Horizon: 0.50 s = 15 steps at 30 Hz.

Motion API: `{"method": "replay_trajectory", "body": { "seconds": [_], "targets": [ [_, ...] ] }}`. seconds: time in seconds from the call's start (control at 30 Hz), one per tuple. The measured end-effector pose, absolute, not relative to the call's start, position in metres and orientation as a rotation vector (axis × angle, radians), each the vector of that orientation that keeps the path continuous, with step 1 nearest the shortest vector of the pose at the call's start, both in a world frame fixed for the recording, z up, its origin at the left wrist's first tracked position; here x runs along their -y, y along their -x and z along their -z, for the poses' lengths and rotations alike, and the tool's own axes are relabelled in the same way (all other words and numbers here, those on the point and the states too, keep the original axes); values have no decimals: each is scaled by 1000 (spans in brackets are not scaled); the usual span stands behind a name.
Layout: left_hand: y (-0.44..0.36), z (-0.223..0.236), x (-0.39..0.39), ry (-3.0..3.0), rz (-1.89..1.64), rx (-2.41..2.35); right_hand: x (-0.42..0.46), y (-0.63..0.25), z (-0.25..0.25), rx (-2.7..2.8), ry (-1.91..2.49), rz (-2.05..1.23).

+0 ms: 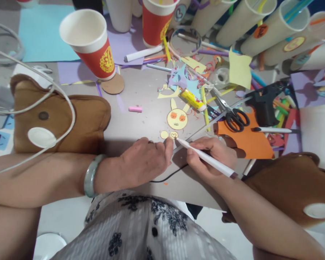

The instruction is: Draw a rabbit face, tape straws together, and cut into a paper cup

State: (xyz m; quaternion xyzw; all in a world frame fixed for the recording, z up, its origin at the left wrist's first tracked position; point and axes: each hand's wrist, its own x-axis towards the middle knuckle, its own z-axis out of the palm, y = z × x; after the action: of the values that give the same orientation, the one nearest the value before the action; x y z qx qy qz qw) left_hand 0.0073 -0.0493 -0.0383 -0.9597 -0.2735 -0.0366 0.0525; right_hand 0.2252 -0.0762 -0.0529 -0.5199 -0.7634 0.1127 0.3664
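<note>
- Head view, white marker (207, 157): one, in the right hand (220, 151), whose fingers close about the barrel toward the tip.
- Marker, axis: I read it slanting from lower right to upper left, tip forward and leftward at the edge of the heart disc (173, 135); I cannot tell whether it touches.
- Heart disc: small, yellow, a heart drawn on it, just below the rabbit face (177, 121) and right of a plain yellow disc (164, 134).
- Left hand (143, 159): fingers together and bent, tips at the heart disc; I cannot tell whether they pinch or only press.
- Rabbit face: yellow, orange eyes, ears pointing away from the wearer.
- Red cup (94, 57): pale inside in sight, base against a cardboard disc (113, 86).
- Second red cup (155, 27): something yellow at its mouth, cut off by the frame.
- Pale cup (238, 25), upper right: holds a yellow strip (264, 8).
- Neighbouring pale cup (271, 38): holds blue straws (292, 13).
- Far right: I log orange strips (323, 18) at another cup's mouth.
- Loose, near: glue stick (193, 100), black-handled scissors (237, 119).
</note>
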Motion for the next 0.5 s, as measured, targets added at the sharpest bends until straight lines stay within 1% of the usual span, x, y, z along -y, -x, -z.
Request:
{"method": "replay_trajectory", "body": {
  "seconds": [0.27, 0.5],
  "targets": [
    [-8, 36, 50, 2933, 30, 836, 76, -224, 51, 1977, 1387, -288],
    [-8, 36, 49, 2940, 39, 837, 76, -224, 51, 1973, 1342, -337]
  ]
}}
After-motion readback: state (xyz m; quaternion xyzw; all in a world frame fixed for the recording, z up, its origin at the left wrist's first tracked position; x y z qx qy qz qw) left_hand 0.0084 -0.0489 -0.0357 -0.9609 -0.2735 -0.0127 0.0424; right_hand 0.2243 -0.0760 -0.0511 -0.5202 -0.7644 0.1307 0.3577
